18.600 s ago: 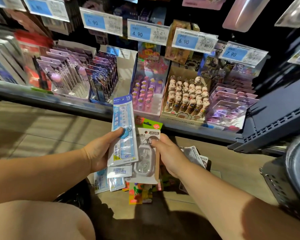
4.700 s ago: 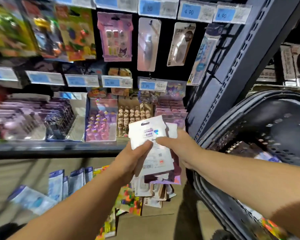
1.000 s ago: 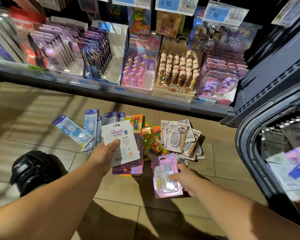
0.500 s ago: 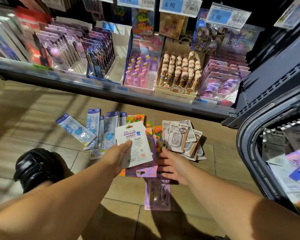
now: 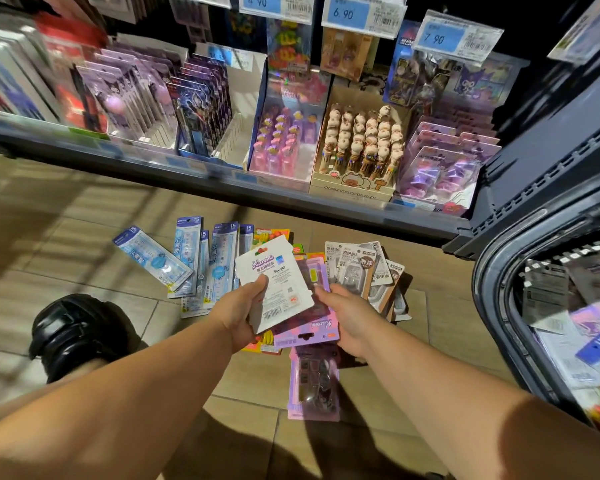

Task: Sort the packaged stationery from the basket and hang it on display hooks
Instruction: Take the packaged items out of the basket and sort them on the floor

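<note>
Right hand [image 5: 352, 320] rose to packs [image 5: 278, 289] in left grip [image 5: 238, 313].

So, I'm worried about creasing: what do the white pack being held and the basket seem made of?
White pack: matte printed card, apparently; it lies flat, looks stiff and bears a barcode. Basket: dark moulded plastic, likely; the smooth rim has a soft sheen.

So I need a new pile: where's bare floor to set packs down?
Bare tile lies left of the blue ruler packs, beyond the black shoe, and between the grey tape packs and the basket. The middle between them is crowded.
</note>
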A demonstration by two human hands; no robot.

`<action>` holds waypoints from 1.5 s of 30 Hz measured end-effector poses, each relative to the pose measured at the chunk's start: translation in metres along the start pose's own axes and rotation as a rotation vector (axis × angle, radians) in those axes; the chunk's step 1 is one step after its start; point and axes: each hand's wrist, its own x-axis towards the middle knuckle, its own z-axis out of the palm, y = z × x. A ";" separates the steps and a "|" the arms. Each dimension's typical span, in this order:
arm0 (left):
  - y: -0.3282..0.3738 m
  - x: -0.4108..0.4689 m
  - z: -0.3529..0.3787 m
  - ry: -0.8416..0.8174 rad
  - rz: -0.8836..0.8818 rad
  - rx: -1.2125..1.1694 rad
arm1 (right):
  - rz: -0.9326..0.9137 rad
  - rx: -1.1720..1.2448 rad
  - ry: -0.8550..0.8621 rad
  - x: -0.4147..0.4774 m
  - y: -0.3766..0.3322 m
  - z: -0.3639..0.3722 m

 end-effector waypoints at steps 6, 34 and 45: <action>0.018 0.006 -0.013 0.062 0.104 -0.036 | -0.063 -0.075 0.055 -0.006 -0.011 -0.013; -0.002 -0.016 0.011 -0.056 0.152 0.662 | 0.216 -0.035 0.131 -0.016 -0.019 0.007; -0.002 -0.005 0.015 -0.164 0.029 0.183 | 0.152 0.137 0.181 -0.018 -0.022 0.003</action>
